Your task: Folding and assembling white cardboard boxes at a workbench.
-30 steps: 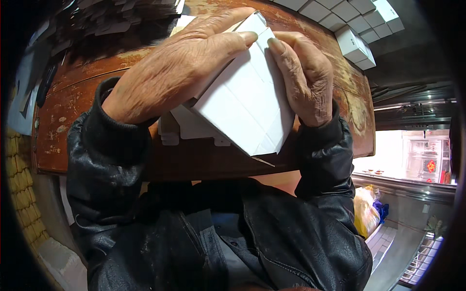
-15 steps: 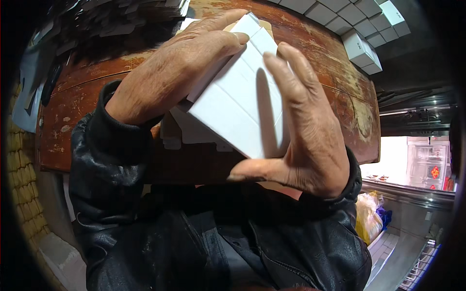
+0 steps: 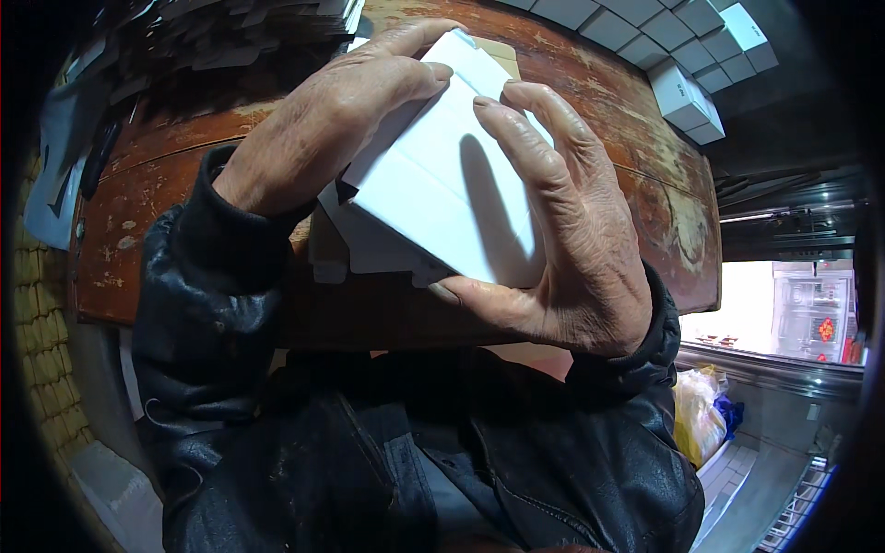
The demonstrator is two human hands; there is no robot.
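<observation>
A white cardboard box (image 3: 442, 175) with crease lines is held tilted above the table, its far end pointing up and right. My left hand (image 3: 336, 115) grips its far left edge, thumb on top and fingers reaching around the far end. My right hand (image 3: 581, 230) is curved around its right side, the thumb at the near edge and the fingers by the right edge, casting a long shadow on the white face. Below the box lie flat white cardboard pieces (image 3: 378, 249), partly covered. A brown cardboard edge (image 3: 503, 57) shows behind it.
The worn reddish-brown wooden table (image 3: 166, 203) carries a dark stack of flat cardboard (image 3: 212, 55) at the far left. Stacked white boxes (image 3: 682, 41) fill the far right, with another white box (image 3: 687, 101) closer. A yellow and white plastic bag (image 3: 701, 415) sits at lower right.
The box has shifted slightly left and toward me. My right hand has moved left with it, and its thumb has come up nearer the box's near edge.
</observation>
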